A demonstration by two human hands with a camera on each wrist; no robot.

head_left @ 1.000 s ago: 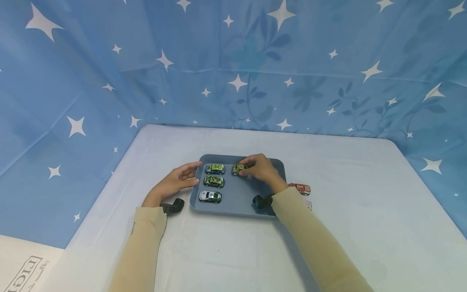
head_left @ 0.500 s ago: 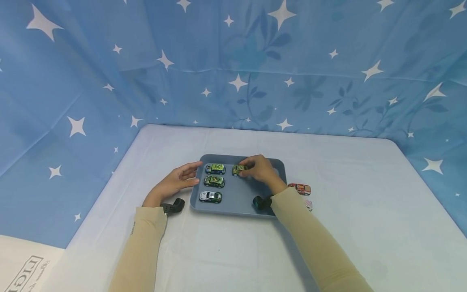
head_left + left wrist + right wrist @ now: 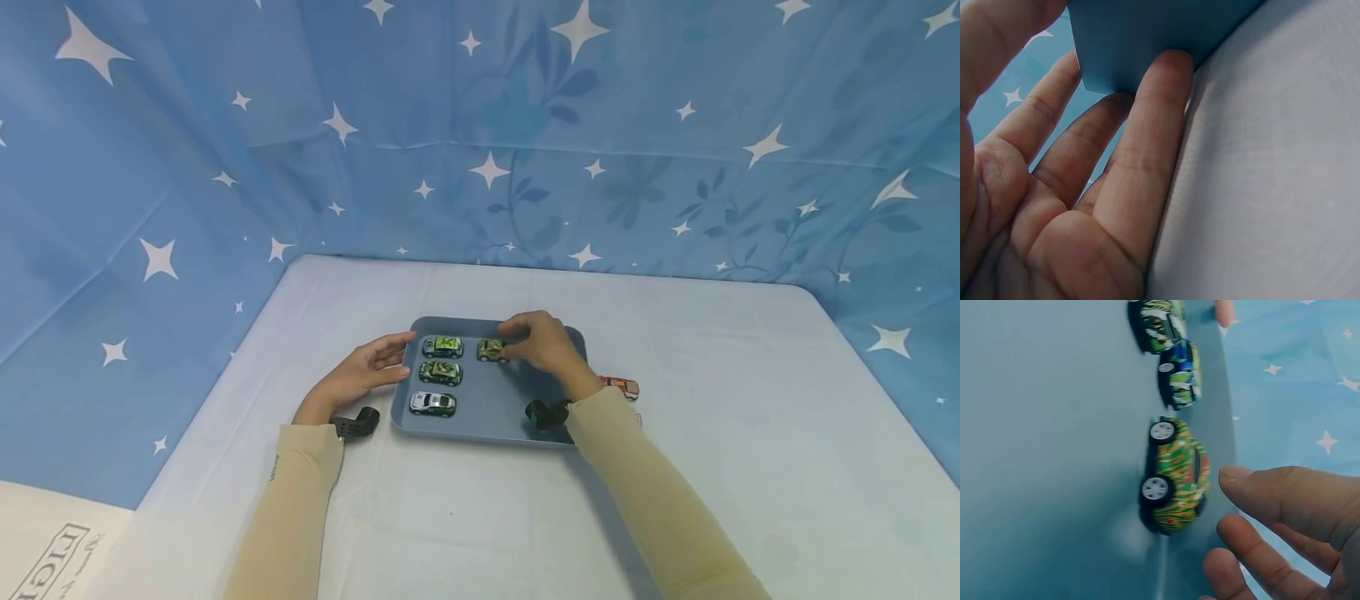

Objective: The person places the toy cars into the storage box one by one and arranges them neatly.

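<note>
My right hand (image 3: 542, 343) is over the back of a grey-blue tray (image 3: 487, 423), just right of a green-and-orange striped toy car (image 3: 490, 350). The right wrist view shows a gap between the fingertips (image 3: 1235, 478) and that car, which stands on its wheels. Along the tray's left side are a blue-and-yellow toy car (image 3: 442, 347), a green patterned one (image 3: 440, 373) and a white-and-green one (image 3: 432, 404). My left hand (image 3: 358, 375) rests at the tray's left edge, its extended fingers (image 3: 1141, 150) touching the outer wall in the left wrist view.
A red toy car (image 3: 622, 387) lies on the white tabletop (image 3: 712, 467) beyond the tray's right rim, partly behind the right forearm. Near it, a small pale item (image 3: 639, 419) is mostly hidden by the sleeve. Blue star-print cloth (image 3: 487, 208) hangs behind the table.
My right hand has let go of the striped toy car and drawn back slightly up and to the right. That car stays in place, and the left hand holds its position.
</note>
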